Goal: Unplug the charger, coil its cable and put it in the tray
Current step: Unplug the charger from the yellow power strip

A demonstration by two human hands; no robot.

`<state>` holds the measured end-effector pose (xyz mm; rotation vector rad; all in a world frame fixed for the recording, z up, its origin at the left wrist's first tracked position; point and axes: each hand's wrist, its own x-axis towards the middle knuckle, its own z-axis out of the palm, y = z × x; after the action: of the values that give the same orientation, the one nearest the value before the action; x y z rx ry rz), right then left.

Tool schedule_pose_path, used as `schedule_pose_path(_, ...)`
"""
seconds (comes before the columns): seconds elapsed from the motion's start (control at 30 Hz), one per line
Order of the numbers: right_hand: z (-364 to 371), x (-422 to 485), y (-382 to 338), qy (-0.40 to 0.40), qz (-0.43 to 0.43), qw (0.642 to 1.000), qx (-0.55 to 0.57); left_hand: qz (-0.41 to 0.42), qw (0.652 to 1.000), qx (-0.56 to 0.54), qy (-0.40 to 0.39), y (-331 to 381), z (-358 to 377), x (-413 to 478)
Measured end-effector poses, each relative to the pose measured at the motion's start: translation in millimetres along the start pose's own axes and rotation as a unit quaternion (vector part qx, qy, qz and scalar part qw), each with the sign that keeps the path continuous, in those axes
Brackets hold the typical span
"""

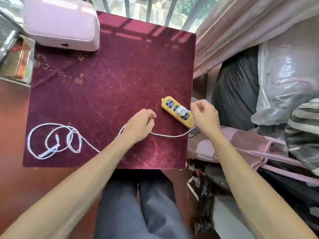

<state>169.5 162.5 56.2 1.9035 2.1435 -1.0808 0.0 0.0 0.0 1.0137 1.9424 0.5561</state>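
**Charger still in its socket as both hands close in**

A small white plastic charger (181, 111) sits plugged into the middle socket of a yellow plastic power strip (177, 111) near the right edge of a dark red velvet-covered table (112, 69). The right hand (204, 118) hovers just beside the charger, fingers loosely curled and gripping nothing that can be made out. The left hand (140, 125) rests over the thin white cable (69, 140); its fingers are half-curled, and whether they pinch the cable cannot be told.

The step in hand appears to be the unplugging. Done well, it calls for one hand pressing the light strip flat while the other grips the charger body, not the cable, and pulls straight out of the socket.

The cable runs left across the cloth and ends in loose, tangled loops near the table's left edge. A pale pink padded case (62, 23) occupies the far left corner. Window bars, pink curtains (241, 31) and plastic-wrapped bundles (284, 75) crowd the room. No tray is clearly identifiable.
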Motion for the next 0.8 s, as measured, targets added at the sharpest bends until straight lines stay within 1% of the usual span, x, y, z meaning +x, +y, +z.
schedule_pose_path(0.1, 19, 24, 0, -0.035, 0.012, 0.999, -0.030, 0.019, 0.999, 0.018, 0.019, -11, 18, 39)
schedule_pose_path(0.17, 29, 34, 0, -0.062, 0.029, 0.997, -0.037, 0.005, 1.000, 0.019, 0.015, -15, 31, 57)
schedule_pose_path(0.27, 37, 39, 8, -0.072, 0.052, 0.995, -0.046, 0.009, 0.999, 0.040, 0.018, -29, 51, 71)
schedule_pose_path(0.33, 39, 42, 12, -0.074, 0.057, 0.995, -0.045, 0.031, 0.995, 0.082, 0.049, -35, 60, 82)
schedule_pose_path(0.4, 37, 43, 13, -0.079, 0.046, 0.994, -0.056, 0.067, 0.987, 0.123, 0.077, -36, 67, 93)
schedule_pose_path(0.53, 32, 48, 15, -0.097, 0.012, 0.988, -0.116, 0.139, 0.971, 0.160, 0.111, -35, 77, 114)
schedule_pose_path(0.6, 31, 51, 15, -0.105, -0.022, 0.982, -0.158, 0.172, 0.961, 0.189, 0.109, -34, 79, 120)
schedule_pose_path(0.7, 34, 54, 12, -0.120, -0.079, 0.955, -0.261, 0.196, 0.950, 0.219, 0.104, -38, 79, 122)
schedule_pose_path(0.8, 42, 55, 5, -0.115, -0.123, 0.918, -0.358, 0.191, 0.954, 0.206, 0.108, -41, 79, 119)
